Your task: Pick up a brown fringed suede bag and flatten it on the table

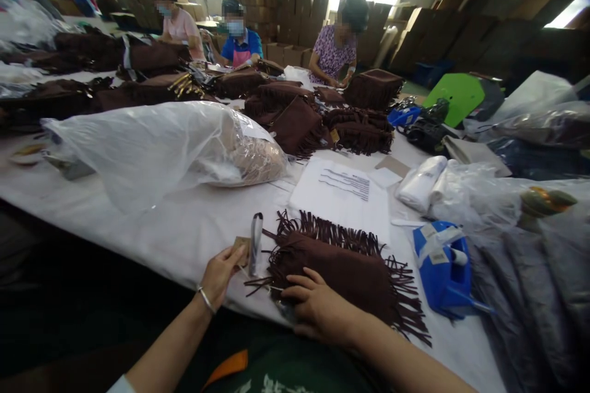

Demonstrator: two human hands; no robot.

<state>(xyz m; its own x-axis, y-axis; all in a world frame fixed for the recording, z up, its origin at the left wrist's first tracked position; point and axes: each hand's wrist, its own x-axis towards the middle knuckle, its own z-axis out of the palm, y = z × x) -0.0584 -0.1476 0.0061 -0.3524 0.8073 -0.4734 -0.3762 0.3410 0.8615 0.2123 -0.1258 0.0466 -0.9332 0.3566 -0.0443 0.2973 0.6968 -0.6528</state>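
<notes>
Left hand point(222, 275), bangle at wrist, fingers pinched on small brown tag point(240, 250) at near table edge; looped strap point(255, 252) stands just beside tag, grip on it cannot be told; right hand point(318, 307) fingers spread flat, pressing on brown fringed bag point(343, 267), nothing clamped; bag lies on white table point(184, 227) directly before person, fringe splayed on all sides; blue tape dispenser point(445, 270) just right of bag; white printed sheet point(343, 193) behind bag; large clear plastic sack point(161, 147) further left; three seated co-workers point(239, 37) at far end among piled brown fringed goods point(359, 129).
</notes>
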